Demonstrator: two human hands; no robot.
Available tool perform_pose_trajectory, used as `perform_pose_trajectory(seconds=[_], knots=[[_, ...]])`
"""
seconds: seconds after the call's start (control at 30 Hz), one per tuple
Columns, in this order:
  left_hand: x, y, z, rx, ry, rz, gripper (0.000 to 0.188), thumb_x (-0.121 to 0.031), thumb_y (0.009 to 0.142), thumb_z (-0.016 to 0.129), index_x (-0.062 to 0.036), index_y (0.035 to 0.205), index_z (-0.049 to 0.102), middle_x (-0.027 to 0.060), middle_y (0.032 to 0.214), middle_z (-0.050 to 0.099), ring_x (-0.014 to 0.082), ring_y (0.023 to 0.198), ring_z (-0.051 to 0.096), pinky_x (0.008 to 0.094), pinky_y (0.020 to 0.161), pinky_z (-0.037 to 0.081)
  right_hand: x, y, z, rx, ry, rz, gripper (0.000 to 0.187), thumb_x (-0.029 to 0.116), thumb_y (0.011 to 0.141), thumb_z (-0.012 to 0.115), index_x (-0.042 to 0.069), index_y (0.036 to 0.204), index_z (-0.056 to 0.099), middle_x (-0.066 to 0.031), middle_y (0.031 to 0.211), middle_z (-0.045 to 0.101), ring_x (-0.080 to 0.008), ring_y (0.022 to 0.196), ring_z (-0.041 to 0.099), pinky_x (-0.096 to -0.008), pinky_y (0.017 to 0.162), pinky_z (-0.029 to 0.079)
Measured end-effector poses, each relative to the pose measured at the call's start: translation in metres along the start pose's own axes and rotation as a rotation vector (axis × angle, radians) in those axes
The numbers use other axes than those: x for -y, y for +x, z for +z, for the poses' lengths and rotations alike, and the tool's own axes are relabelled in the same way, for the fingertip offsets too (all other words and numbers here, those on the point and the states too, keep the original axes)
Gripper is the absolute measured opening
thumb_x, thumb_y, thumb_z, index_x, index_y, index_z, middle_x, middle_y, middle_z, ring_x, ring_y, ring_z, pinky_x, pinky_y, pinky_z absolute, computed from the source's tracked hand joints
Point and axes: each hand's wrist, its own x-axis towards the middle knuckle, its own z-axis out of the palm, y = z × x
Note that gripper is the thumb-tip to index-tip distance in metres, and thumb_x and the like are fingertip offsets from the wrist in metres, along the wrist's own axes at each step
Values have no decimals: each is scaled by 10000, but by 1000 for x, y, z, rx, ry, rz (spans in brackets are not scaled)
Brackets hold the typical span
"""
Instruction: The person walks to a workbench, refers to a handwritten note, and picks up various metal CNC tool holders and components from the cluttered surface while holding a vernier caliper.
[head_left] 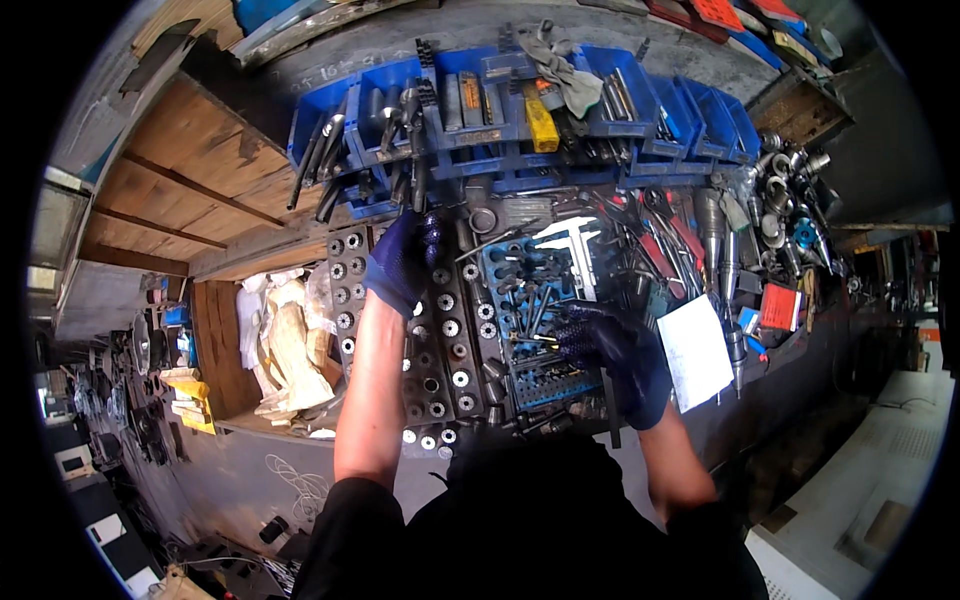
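Observation:
My left hand [408, 255], in a dark blue glove, is raised over the far part of the collet racks. Its fingers are curled, just below a dark tool shank [418, 180] that juts from a blue bin; what they hold is hidden. My right hand [620, 355], gloved alike, has its fingers bent together at the right side of a blue tool rack [545, 385] full of small bits and cutters. A thin brass-coloured piece [532, 338] lies by its fingertips; I cannot tell if it is gripped. White calipers [580, 262] rest just beyond this hand.
Blue bins [480, 140] of drills and cutters line the back. Metal racks of round collets [450, 328] lie at centre left. A white paper sheet [697, 352] is right of my right hand. Pliers [660, 240] and metal tool holders [780, 205] crowd the right; a wooden compartment [215, 340] is left.

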Motion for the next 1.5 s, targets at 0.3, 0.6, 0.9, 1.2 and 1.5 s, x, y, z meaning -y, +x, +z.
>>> perform_pose_trajectory(seconds=[0.3, 0.6, 0.9, 1.2, 1.5], knots=[[10, -8, -18, 66, 1011, 777, 222, -161, 977, 544, -2, 1114, 614, 116, 1022, 688, 205, 883, 659, 298, 752, 524, 3, 5, 6, 67, -249, 40, 466, 302, 996, 520, -17, 1335, 531, -142, 1236, 621, -210, 1070, 641, -340, 919, 516], [0, -6, -24, 99, 832, 582, 213, -25, 887, 617, 4, 1098, 612, 129, 1000, 692, 242, 919, 678, 314, 807, 543, 5, -2, 24, 72, -118, -129, 304, 151, 996, 562, 7, 1258, 621, -51, 1077, 675, -107, 955, 633, -286, 854, 518], [-3, -18, -28, 84, 1178, 661, 392, 83, 801, 657, 5, 1179, 587, 118, 980, 685, 230, 907, 680, 303, 812, 549, 2, 3, 4, 136, -314, -96, 565, 355, 963, 545, -45, 1358, 489, -148, 1208, 637, -236, 1074, 648, -349, 892, 535], [-14, -53, -1, -211, -45, -92, 189, -227, 997, 534, -68, 1049, 622, 30, 859, 649, 135, 700, 576, 243, 591, 444, -8, 1, 4, 83, -300, -63, 483, 305, 960, 558, -30, 1307, 537, -138, 1184, 648, -226, 1015, 668, -352, 872, 545], [-22, -60, 28, -250, 171, 118, 191, -187, 941, 636, -51, 1070, 666, 47, 887, 697, 125, 754, 655, 246, 624, 513, -31, 9, -10, -35, -357, -78, 343, 148, 997, 471, -45, 1267, 562, -139, 1100, 671, -204, 971, 667, -324, 849, 541]])
